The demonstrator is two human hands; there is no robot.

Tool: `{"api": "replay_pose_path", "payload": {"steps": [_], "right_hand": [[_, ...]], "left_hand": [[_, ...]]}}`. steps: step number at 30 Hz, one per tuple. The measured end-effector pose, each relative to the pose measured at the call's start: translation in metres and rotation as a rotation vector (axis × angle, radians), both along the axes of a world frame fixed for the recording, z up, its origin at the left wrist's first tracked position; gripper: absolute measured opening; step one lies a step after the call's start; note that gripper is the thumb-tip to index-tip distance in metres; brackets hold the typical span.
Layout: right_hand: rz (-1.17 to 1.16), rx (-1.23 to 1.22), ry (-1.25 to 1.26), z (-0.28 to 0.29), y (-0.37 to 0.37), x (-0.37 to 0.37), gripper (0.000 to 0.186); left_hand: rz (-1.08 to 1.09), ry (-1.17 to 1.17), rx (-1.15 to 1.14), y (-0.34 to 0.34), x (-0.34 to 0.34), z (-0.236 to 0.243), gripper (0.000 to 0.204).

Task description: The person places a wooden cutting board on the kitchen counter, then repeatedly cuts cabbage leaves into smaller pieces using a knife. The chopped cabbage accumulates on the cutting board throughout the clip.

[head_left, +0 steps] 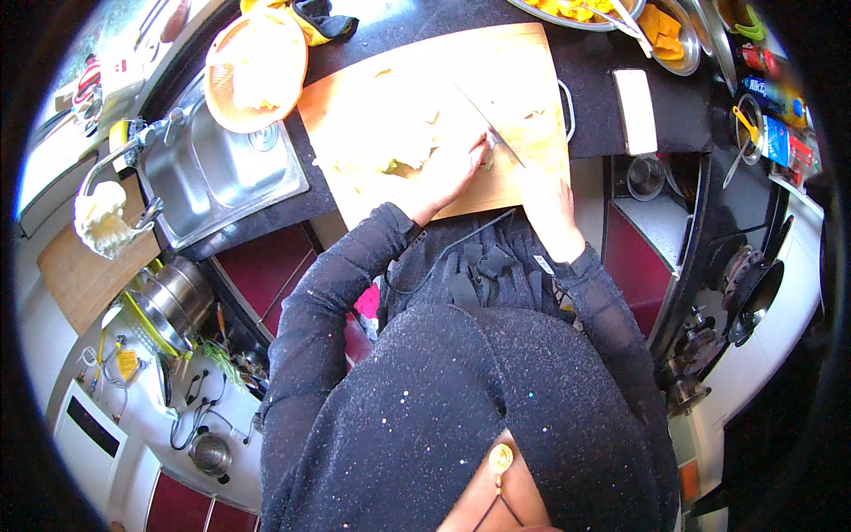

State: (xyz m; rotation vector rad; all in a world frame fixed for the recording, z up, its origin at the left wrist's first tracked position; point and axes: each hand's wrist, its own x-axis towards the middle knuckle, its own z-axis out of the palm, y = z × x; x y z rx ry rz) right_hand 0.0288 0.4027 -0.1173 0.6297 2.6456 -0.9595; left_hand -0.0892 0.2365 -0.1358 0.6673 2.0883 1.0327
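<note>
In the head view, a gold pendant (501,457) is hanging nearest the camera, over a black top (408,399). Beyond it, both sleeved forearms are reaching to a wooden board (501,191) lying on the dark table (594,53).

The knife (483,116) is sitting over the board's right half, its long axis running diagonally: the tip is pointing away from the person and leftward, the handle end back toward the right hand (548,199). That hand's fingers are closing round the handle, though glare is washing out the grip. The left hand (448,173) is resting just left of the blade, its fingers bending and bunching together; whether they are pinching the pale piece (490,152) at their tips, I cannot tell.

Pale food (390,106) is covering much of the board's left side, blurring into glare. An orange colander (219,84) is overhanging the sink (177,182) at left; a white phone (636,111) is lying right of the board, near a bowl (687,67) holding orange chunks (660,31).
</note>
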Motion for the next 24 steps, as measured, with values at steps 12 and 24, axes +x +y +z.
{"api": "replay_pose_path", "payload": {"steps": [12, 24], "right_hand": [[0.051, -0.022, -0.098, 0.039, 0.008, 0.020, 0.022], [0.097, -0.029, 0.118, 0.000, 0.023, -0.009, 0.023]], "left_hand": [[-0.110, 0.144, 0.065, -0.020, 0.011, -0.012, 0.023], [-0.173, 0.290, 0.067, -0.003, 0.008, -0.012, 0.018]]}}
